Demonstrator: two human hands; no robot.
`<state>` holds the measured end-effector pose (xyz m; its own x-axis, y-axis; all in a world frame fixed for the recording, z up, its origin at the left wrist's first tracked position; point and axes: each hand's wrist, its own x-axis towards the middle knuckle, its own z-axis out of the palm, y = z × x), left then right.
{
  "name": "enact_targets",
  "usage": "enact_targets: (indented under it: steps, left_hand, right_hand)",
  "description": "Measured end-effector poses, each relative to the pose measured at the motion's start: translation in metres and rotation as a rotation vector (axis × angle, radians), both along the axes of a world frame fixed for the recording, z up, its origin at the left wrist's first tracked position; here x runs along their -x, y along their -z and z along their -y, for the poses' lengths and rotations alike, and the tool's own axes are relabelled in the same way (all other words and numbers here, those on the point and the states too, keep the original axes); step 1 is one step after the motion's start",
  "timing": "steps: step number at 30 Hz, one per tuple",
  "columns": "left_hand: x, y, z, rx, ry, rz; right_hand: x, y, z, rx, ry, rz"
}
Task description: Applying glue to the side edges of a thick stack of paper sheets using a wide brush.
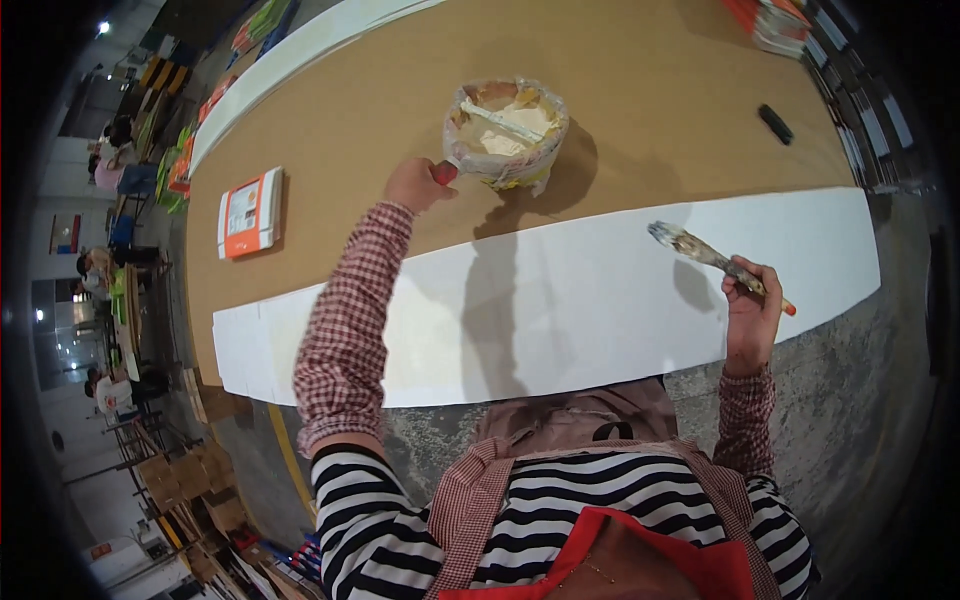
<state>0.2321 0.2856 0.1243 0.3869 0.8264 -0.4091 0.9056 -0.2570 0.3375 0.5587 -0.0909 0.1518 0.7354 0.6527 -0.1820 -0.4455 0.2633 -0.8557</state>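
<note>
My left hand (415, 186) is closed around the short, red-ended handle of a pot (550, 150) on the brown table. Plastic wraps the pot, and a pale cream paste (503, 143) fills part of it. Across its mouth lies a whitish stick (505, 122). In my right hand (755, 310) is a paintbrush (705, 253), gripped by its smeared handle, its bristles pointing left and away from me. The brush is over the right part of a long white panel (590, 320) with tapered ends, which lies along the near side of the table.
An orange and white packet (250, 213) lies at the table's left, and a black object (774, 124) at the right. More orange and white packs (775, 25) sit at the far right corner. Another white strip (270, 72) runs along the far left edge. People work in the left background.
</note>
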Motion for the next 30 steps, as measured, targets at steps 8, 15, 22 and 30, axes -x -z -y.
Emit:
enact_targets:
  steps: [8,15,22,30]
  left_hand:
    - [-0.223,-0.087,0.007,-0.256,0.5,-0.348]
    - [-0.252,-0.037,0.031,-0.027,0.446,0.074]
    - [-0.288,0.047,0.006,-0.132,0.468,-0.01]
    - [-0.261,0.06,0.1,-0.622,0.083,0.297]
  right_hand:
    - [-0.16,-0.019,0.047,0.019,0.068,0.092]
    - [-0.214,-0.025,0.042,-0.039,0.128,0.123]
    - [-0.29,-0.038,-0.046,-0.04,-0.046,0.329]
    - [-0.278,-0.005,-0.212,0.156,-0.345,0.75]
